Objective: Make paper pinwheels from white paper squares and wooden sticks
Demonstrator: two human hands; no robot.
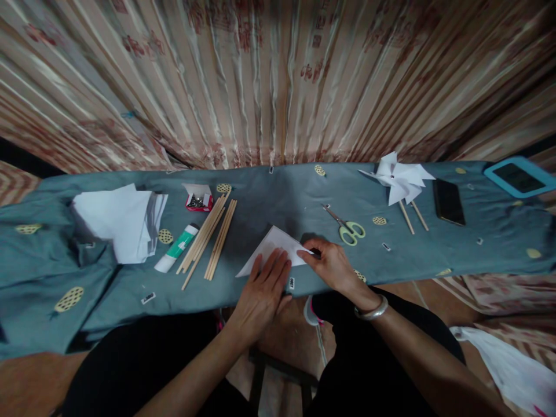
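A sheet of white paper (274, 238), folded into a triangle, lies on the cloth-covered table in front of me. My left hand (264, 289) rests flat on its lower part with the fingers stretched out. At the triangle's right corner, my right hand (328, 263) pinches the paper between thumb and fingers. Green-handled scissors (345, 226) lie just beyond my right hand. Several wooden sticks (208, 237) lie to the left of the paper, with a glue stick (177, 248) beside them.
A red box of metal pins (198, 200) stands open behind the sticks. White paper sheets (119, 220) are stacked at the left. Paper pinwheels (398, 176) on sticks, a black phone (449, 201) and a blue-framed tablet (519, 176) lie at the right. A curtain (278, 87) hangs behind the table.
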